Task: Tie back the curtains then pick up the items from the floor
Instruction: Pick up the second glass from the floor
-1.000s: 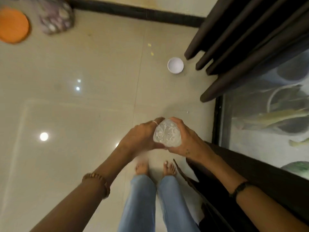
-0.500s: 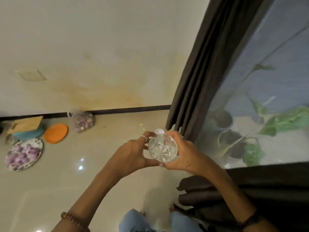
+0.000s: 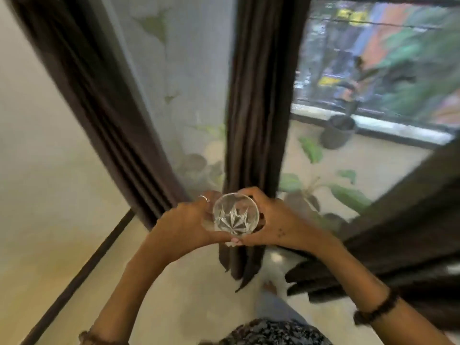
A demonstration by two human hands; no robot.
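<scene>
Both hands, left (image 3: 184, 225) and right (image 3: 278, 220), are clasping a glass (image 3: 235, 212) just before the curtain (image 3: 254, 108), above bare floor (image 3: 174, 282).

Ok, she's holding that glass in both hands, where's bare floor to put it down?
Bare floor lies to the left, between the dark skirting and the hanging curtain. To the right it is crowded: curtain folds lie bunched on the floor. The glass sits between the left hand and the right hand.

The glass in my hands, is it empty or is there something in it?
Empty, apparently: the star-cut base of the glass shows clearly through it, with no liquid visible. Left hand and right hand grip its sides.
</scene>
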